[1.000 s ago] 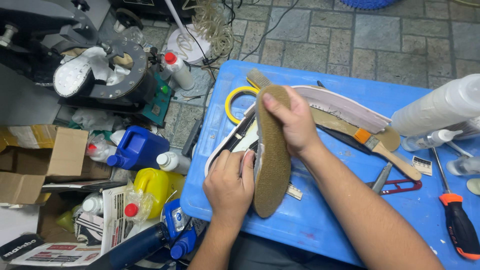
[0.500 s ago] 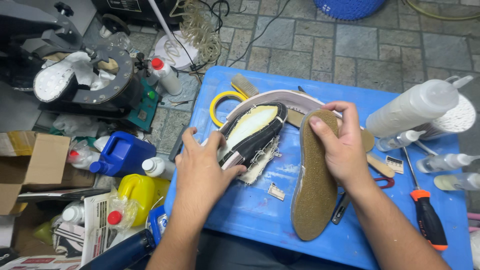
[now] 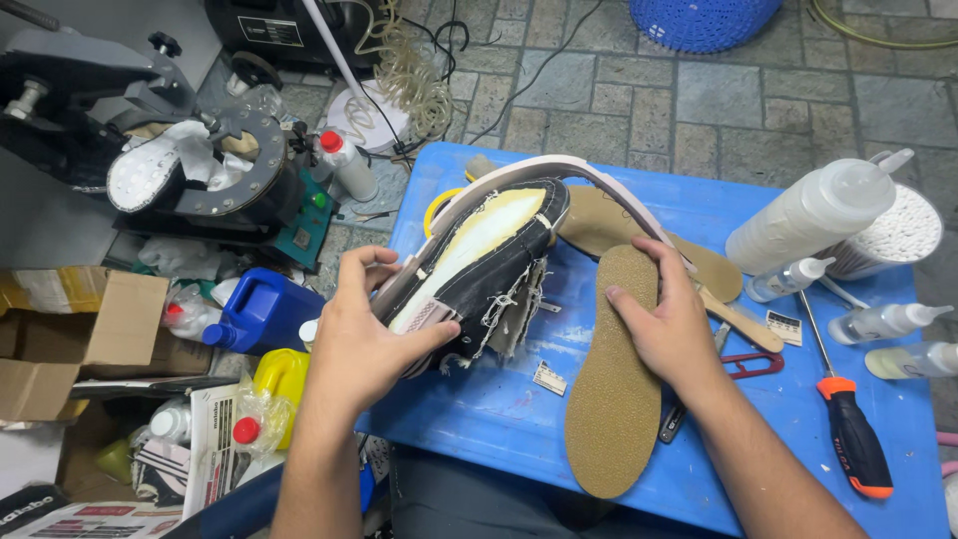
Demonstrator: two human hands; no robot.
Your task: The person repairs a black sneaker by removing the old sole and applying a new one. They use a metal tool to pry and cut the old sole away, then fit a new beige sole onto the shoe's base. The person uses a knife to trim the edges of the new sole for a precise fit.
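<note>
The left hand (image 3: pixel 371 334) grips a black shoe upper (image 3: pixel 489 269) from the side, thumb laid across its lower edge and fingers curled over the far rim; the upper is turned bottom-up, showing a pale yellow lining and frayed grey fabric at its edge. A pale sole strip (image 3: pixel 559 172) arcs over the upper from 10 to 2 o'clock and appears attached at the toe, though the joint is hard to make out. The right hand (image 3: pixel 667 317) clamps the top end of a tan insole (image 3: pixel 614 399), thumb on its grainy face and fingers wrapped behind its right edge. The insole stands at 3 o'clock of the upper, just beside it and apart from it, its lower end resting on the blue table (image 3: pixel 499 419). A second tan insole (image 3: pixel 609 225) lies flat behind the right hand. At 3 o'clock of the right hand lie a wooden stick (image 3: pixel 743 321), a red-handled tool (image 3: pixel 750 365) and an orange-and-black screwdriver (image 3: pixel 848 439). At 1 o'clock stand a large white squeeze bottle (image 3: pixel 813 215) and a tub of cotton swabs (image 3: pixel 898 235), with smaller bottles (image 3: pixel 883 321) below them. On the floor at 9 o'clock of the left hand are a blue jug (image 3: pixel 261 311), a yellow jug (image 3: pixel 279 377) and a cardboard box (image 3: pixel 105 334); a grey machine (image 3: pixel 190 165) holding a white shoe form stands at 10 o'clock.
</note>
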